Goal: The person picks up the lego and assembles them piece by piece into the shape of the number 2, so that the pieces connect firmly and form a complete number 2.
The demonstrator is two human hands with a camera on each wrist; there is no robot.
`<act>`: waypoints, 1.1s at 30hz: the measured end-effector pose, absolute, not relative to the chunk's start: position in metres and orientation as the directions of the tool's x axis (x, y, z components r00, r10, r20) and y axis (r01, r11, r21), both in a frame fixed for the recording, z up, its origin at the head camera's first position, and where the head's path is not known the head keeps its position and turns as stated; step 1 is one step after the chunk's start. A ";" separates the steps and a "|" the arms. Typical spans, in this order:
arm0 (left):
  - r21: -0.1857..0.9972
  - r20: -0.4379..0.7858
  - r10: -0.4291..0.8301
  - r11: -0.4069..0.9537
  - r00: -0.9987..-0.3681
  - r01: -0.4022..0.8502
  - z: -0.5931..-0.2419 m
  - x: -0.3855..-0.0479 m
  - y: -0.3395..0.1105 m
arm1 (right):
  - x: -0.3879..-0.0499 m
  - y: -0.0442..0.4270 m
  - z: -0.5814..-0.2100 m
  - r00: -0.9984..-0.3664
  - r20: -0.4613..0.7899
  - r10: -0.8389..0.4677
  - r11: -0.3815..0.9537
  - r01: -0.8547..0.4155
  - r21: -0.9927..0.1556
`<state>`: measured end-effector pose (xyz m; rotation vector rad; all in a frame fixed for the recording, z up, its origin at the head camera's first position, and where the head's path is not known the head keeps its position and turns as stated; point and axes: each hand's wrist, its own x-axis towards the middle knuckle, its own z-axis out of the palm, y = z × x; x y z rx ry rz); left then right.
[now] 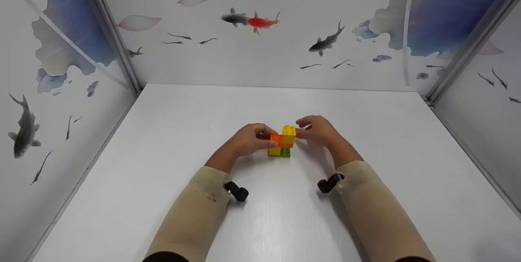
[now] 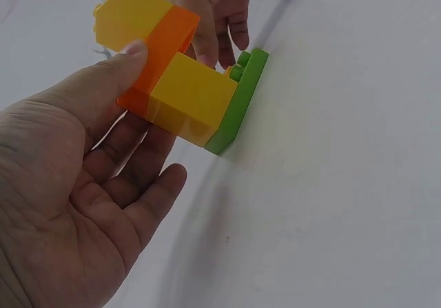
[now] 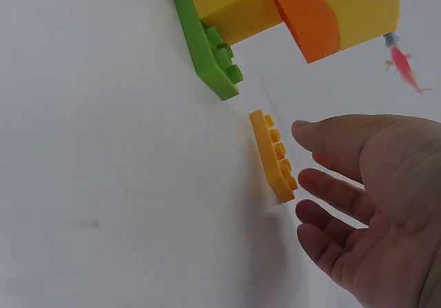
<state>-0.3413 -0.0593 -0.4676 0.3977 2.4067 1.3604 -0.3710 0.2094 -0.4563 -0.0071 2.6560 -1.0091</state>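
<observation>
My left hand (image 1: 254,138) pinches the orange brick (image 2: 162,54) of a small stack between thumb and fingers. The stack has a green plate (image 2: 241,105) at the bottom, a yellow brick (image 2: 191,98) on it, the orange brick above, and another yellow brick (image 1: 289,134) on top. My right hand (image 3: 379,198) is beside the stack on its right, fingers loosely bent and holding nothing. In the right wrist view a thin yellow-orange plate with studs (image 3: 273,158) lies on the table between that hand and the green plate.
The white table (image 1: 264,221) is bounded by a back wall (image 1: 252,58) and side walls printed with fish and blue leaf shapes. Both forearms wear beige sleeves, with black devices at the wrists.
</observation>
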 end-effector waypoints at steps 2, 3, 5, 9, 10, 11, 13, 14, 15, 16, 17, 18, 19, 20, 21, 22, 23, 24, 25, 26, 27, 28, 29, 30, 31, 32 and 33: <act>0.866 -0.162 0.407 0.495 -0.899 0.068 -0.468 -0.341 -0.059 | -0.373 0.208 -0.459 -0.952 -0.286 -0.107 0.758 0.107 -0.643; 0.867 -0.161 0.409 0.493 -0.898 0.069 -0.468 -0.341 -0.059 | -0.374 0.208 -0.460 -0.952 -0.287 -0.103 0.759 0.111 -0.642; 0.869 -0.157 0.411 0.489 -0.898 0.072 -0.468 -0.341 -0.058 | -0.375 0.207 -0.461 -0.952 -0.290 -0.098 0.759 0.117 -0.640; 0.868 -0.150 0.410 0.491 -0.900 0.079 -0.468 -0.342 -0.059 | -0.376 0.206 -0.463 -0.952 -0.291 -0.092 0.765 0.120 -0.633; 0.866 -0.150 0.410 0.493 -0.900 0.080 -0.468 -0.342 -0.059 | -0.376 0.206 -0.463 -0.952 -0.292 -0.094 0.764 0.120 -0.635; 0.865 -0.151 0.409 0.496 -0.900 0.080 -0.468 -0.342 -0.059 | -0.376 0.206 -0.462 -0.952 -0.291 -0.093 0.763 0.119 -0.635; 0.860 -0.156 0.406 0.505 -0.900 0.078 -0.469 -0.342 -0.059 | -0.375 0.206 -0.460 -0.953 -0.288 -0.094 0.758 0.120 -0.642; 0.858 -0.159 0.404 0.507 -0.901 0.077 -0.469 -0.342 -0.060 | -0.374 0.206 -0.458 -0.954 -0.284 -0.093 0.754 0.119 -0.646; 0.857 -0.161 0.402 0.510 -0.901 0.075 -0.469 -0.342 -0.060 | -0.373 0.206 -0.457 -0.957 -0.277 -0.091 0.749 0.117 -0.652; 0.856 -0.162 0.401 0.512 -0.902 0.074 -0.469 -0.342 -0.060 | -0.373 0.206 -0.454 -0.960 -0.266 -0.091 0.747 0.111 -0.655; 0.855 -0.163 0.399 0.514 -0.903 0.073 -0.469 -0.342 -0.061 | -0.371 0.206 -0.452 -0.963 -0.255 -0.089 0.746 0.105 -0.657; 0.856 -0.163 0.398 0.513 -0.903 0.071 -0.469 -0.342 -0.061 | -0.370 0.206 -0.450 -0.966 -0.245 -0.086 0.742 0.102 -0.663; 0.856 -0.163 0.398 0.511 -0.903 0.071 -0.469 -0.342 -0.061 | -0.369 0.206 -0.448 -0.969 -0.232 -0.083 0.737 0.097 -0.669; 0.858 -0.161 0.399 0.509 -0.903 0.072 -0.470 -0.342 -0.062 | -0.368 0.207 -0.446 -0.972 -0.219 -0.083 0.735 0.089 -0.672; 0.860 -0.158 0.401 0.505 -0.902 0.074 -0.470 -0.343 -0.062 | -0.367 0.207 -0.444 -0.975 -0.205 -0.087 0.731 0.077 -0.678; 0.863 -0.155 0.403 0.500 -0.902 0.075 -0.470 -0.343 -0.062 | -0.365 0.207 -0.442 -0.978 -0.188 -0.091 0.725 0.064 -0.686; 0.865 -0.153 0.406 0.496 -0.901 0.076 -0.470 -0.343 -0.062 | -0.364 0.208 -0.440 -0.981 -0.172 -0.093 0.719 0.053 -0.693; 0.868 -0.152 0.408 0.491 -0.900 0.076 -0.470 -0.343 -0.062 | -0.362 0.208 -0.439 -0.983 -0.155 -0.097 0.713 0.040 -0.700; 0.870 -0.152 0.408 0.488 -0.900 0.074 -0.471 -0.343 -0.062 | -0.360 0.209 -0.438 -0.985 -0.136 -0.104 0.709 0.022 -0.705; 0.872 -0.153 0.409 0.484 -0.900 0.072 -0.471 -0.343 -0.062 | -0.359 0.209 -0.437 -0.987 -0.118 -0.109 0.704 0.007 -0.710; 0.873 -0.156 0.408 0.482 -0.900 0.068 -0.471 -0.343 -0.062 | -0.357 0.210 -0.436 -0.989 -0.099 -0.114 0.699 -0.009 -0.715; 0.873 -0.159 0.407 0.484 -0.899 0.064 -0.470 -0.343 -0.061 | -0.355 0.210 -0.434 -0.990 -0.084 -0.114 0.695 -0.019 -0.718; 0.872 -0.162 0.406 0.485 -0.899 0.062 -0.471 -0.343 -0.061 | -0.354 0.210 -0.433 -0.991 -0.071 -0.115 0.692 -0.029 -0.722; 0.871 -0.163 0.405 0.487 -0.900 0.061 -0.470 -0.342 -0.061 | -0.352 0.211 -0.432 -0.991 -0.058 -0.118 0.688 -0.039 -0.725; 0.869 -0.165 0.403 0.491 -0.900 0.061 -0.470 -0.342 -0.060 | -0.351 0.211 -0.430 -0.991 -0.046 -0.122 0.685 -0.051 -0.727; 0.867 -0.164 0.402 0.495 -0.901 0.063 -0.469 -0.342 -0.060 | -0.349 0.212 -0.428 -0.991 -0.036 -0.126 0.683 -0.060 -0.728; 0.865 -0.164 0.402 0.498 -0.901 0.065 -0.469 -0.341 -0.060 | -0.348 0.212 -0.426 -0.991 -0.025 -0.132 0.681 -0.072 -0.729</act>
